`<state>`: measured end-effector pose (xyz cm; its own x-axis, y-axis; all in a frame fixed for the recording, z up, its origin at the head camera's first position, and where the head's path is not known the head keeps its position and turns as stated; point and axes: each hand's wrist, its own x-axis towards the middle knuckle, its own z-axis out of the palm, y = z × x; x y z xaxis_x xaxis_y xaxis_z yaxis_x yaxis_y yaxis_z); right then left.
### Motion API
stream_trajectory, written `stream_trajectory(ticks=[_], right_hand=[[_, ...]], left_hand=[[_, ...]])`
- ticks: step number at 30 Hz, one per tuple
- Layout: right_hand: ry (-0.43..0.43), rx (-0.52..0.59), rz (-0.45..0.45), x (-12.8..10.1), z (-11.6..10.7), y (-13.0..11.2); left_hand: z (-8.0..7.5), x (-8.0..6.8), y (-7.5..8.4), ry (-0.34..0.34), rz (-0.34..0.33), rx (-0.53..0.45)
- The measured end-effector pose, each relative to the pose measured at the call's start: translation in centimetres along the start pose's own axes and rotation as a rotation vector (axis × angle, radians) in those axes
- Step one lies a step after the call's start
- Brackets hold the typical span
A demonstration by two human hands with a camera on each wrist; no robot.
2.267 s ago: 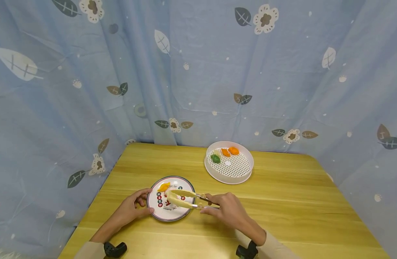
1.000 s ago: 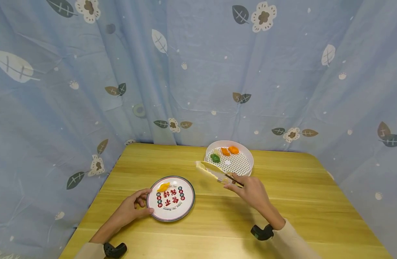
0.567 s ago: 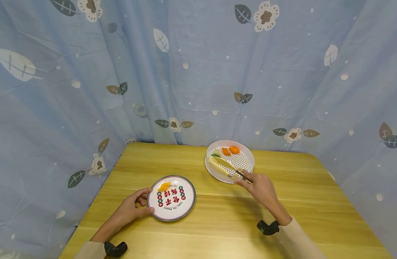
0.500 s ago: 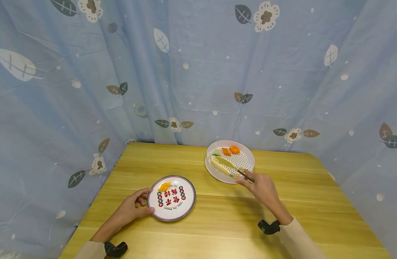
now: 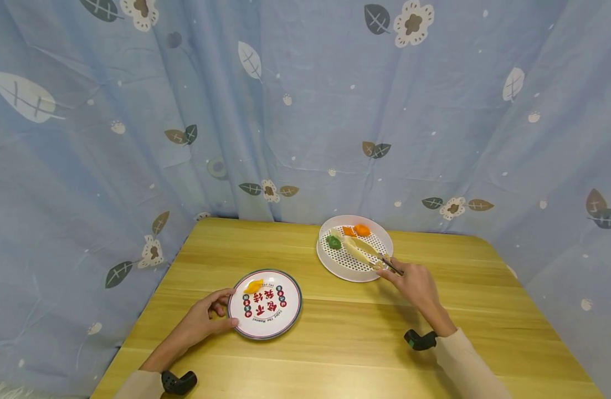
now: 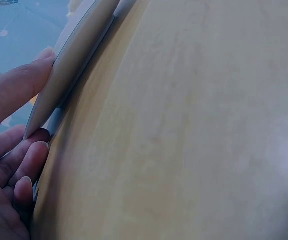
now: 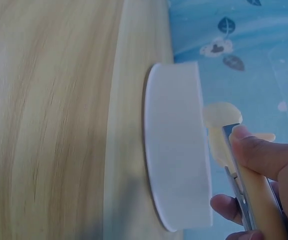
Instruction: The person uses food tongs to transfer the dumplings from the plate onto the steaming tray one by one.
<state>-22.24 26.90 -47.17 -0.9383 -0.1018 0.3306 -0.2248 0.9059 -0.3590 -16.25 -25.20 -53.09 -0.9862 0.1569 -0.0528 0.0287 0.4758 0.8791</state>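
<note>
My left hand (image 5: 205, 317) holds the near-left rim of a white plate (image 5: 285, 318) with red printed characters; in the left wrist view the thumb lies over the rim and fingers are under it. A yellow dumpling-shaped piece (image 5: 253, 286) lies on the plate. My right hand (image 5: 410, 281) grips tongs (image 5: 357, 252) with cream tips, which reach over the rim into a round white perforated basket (image 5: 342, 272). Inside it, left of the tips, are a green piece (image 5: 333, 242) and a pale one; two orange pieces (image 5: 362, 230) lie behind. Whether the tips hold anything I cannot tell.
Both plate and basket stand on a wood-grain table (image 5: 335, 343), the basket near its back edge. A blue curtain (image 5: 305, 111) with leaf and flower prints hangs behind the table and along its sides. Black cameras (image 5: 179, 382) sit on both wrists.
My right hand has carried the tongs from over the plate to the basket, then slightly right inside it, uncovering the green piece. The left hand and plate have stayed put.
</note>
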Motion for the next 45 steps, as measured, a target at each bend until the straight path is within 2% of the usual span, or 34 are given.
stream_trajectory(ticks=[10, 19, 34, 45], right_hand=[[-0.019, -0.044, 0.011, 1.1, 0.3, 0.8], [-0.06, -0.094, 0.021, 2.0, 0.5, 0.5], [-0.097, -0.1, 0.052, 2.4, 0.7, 0.2], [-0.051, -0.058, 0.028, 2.0, 0.0, -0.8]], left_hand=[[0.0, 0.0, 0.1, 0.001, 0.002, -0.003], [0.1, 0.0, 0.2, 0.0, 0.002, -0.009], [0.0, 0.1, 0.1, -0.003, 0.005, -0.012], [0.0, -0.1, 0.3, -0.002, -0.005, -0.018]])
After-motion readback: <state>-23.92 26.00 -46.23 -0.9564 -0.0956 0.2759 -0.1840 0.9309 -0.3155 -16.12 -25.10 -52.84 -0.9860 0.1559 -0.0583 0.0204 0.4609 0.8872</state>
